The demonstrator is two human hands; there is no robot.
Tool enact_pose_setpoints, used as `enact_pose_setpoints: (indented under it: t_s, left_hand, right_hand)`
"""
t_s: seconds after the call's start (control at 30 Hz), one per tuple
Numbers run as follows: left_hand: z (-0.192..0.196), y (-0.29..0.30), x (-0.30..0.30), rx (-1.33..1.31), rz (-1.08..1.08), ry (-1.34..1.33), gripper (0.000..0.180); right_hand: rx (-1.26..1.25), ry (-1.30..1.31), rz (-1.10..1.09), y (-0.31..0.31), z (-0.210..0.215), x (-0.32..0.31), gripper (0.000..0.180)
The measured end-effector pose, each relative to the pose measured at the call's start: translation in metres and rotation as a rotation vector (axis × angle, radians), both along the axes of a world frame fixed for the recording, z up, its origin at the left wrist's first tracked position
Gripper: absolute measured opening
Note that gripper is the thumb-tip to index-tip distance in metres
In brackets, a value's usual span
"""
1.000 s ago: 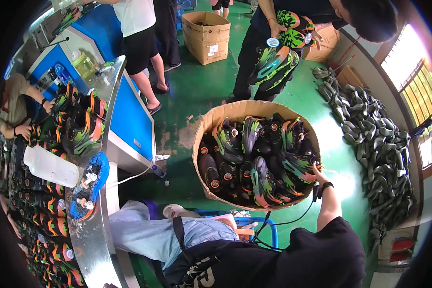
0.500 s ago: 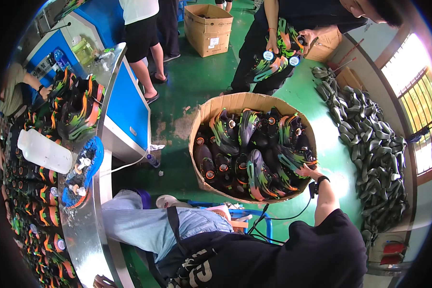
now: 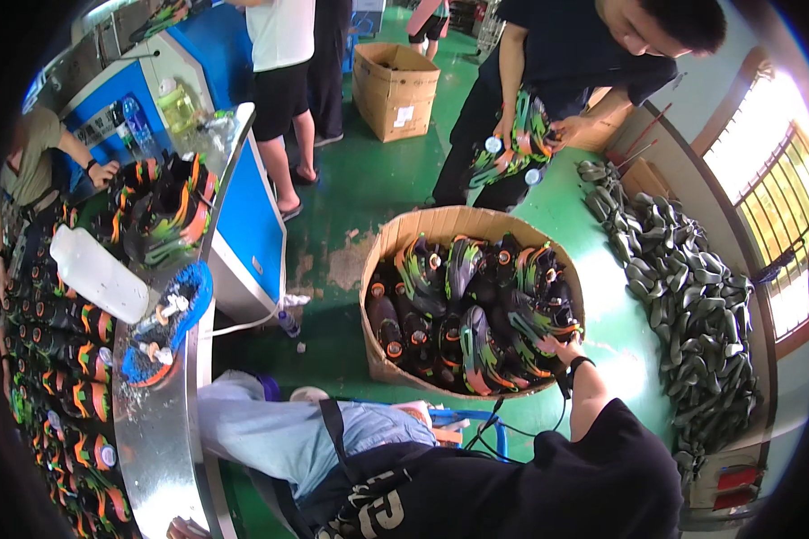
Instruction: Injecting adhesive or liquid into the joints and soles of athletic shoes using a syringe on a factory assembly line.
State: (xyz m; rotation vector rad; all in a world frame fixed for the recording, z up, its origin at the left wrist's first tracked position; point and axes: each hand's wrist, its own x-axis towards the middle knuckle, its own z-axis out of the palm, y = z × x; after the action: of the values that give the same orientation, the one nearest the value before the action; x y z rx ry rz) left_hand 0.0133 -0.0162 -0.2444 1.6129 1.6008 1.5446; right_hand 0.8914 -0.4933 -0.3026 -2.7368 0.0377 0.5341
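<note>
My right hand (image 3: 561, 349), a black band on its wrist, reaches into the near right side of a big round-sided cardboard box (image 3: 375, 357). Its fingers are closed on the end of a black, green and orange sneaker (image 3: 541, 316) lying on top of others. Several more sneakers (image 3: 481, 349) fill the box, some with round stickers inside. Only a bit of my left hand (image 3: 187, 528) shows at the lower edge, by the metal bench; its fingers are mostly cut off.
The metal bench (image 3: 157, 440) carries a white plastic bottle (image 3: 99, 274), a blue tray (image 3: 198, 292) and rows of sneakers (image 3: 49, 359). Across the box a person (image 3: 548, 54) holds sneakers. Grey shoe-shaped pieces (image 3: 692, 305) are heaped by the right wall. Black cables (image 3: 490, 431) hang near the box.
The view has tilted, so the box and bench sit lower in it. My right hand stays at the sneaker on the box's right side. The person opposite has lowered the sneakers slightly.
</note>
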Motion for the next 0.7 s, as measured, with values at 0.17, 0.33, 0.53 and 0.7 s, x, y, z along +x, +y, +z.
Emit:
enact_pose_setpoints:
  t_s: [0.17,0.33,0.53,0.7]
  left_hand:
    - [0.044,-0.046,0.021,-0.033,0.232,0.879,0.025]
    - [0.068,-0.051,0.047,0.087,0.220,0.505,0.017]
    - [0.094,-0.053,0.075,-0.273,0.125,-0.120,0.020]
    - [0.019,-0.039,-0.012,-0.026,0.244,0.843,0.034]
  right_hand:
    - [-0.131,0.186,0.056,0.062,0.076,-0.045,0.108]
    - [-0.184,0.192,0.239,0.036,0.036,-0.018,0.101]
    - [-0.120,0.003,0.197,0.030,0.010,0.000,0.087]
    - [-0.110,-0.138,0.339,0.011,-0.053,0.012,0.077]
